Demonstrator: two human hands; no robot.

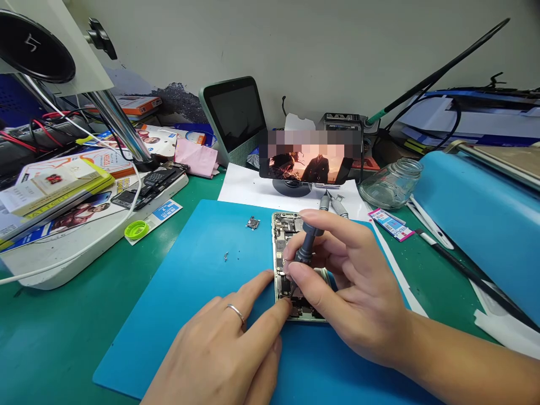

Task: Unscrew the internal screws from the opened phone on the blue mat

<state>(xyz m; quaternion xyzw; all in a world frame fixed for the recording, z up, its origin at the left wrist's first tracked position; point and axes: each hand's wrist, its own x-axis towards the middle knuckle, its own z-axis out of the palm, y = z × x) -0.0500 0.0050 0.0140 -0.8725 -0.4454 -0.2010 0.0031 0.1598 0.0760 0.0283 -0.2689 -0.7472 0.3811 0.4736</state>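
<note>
An opened phone point(280, 236) with bare inner parts lies on the blue mat point(169, 315). My right hand point(363, 287) grips a dark grey precision screwdriver point(309, 243), tilted over the phone's lower half; its tip is hard to make out behind the fingers. My left hand point(223, 349), a ring on one finger, has its fingers stretched out. Its index finger touches the phone's left edge, and the thumb rests on the lower left part. A small dark component point(252, 223) sits on the mat left of the phone, with a tiny metal piece point(225, 256) nearer me.
Behind the mat stands a lit phone point(306, 160) on a round stand, with metal tweezers point(331, 202) in front. A glass jar point(392, 183) is to its right. At left, a microscope base point(84, 247) carries boxes and phone parts. A smart display point(234, 118) leans at the back.
</note>
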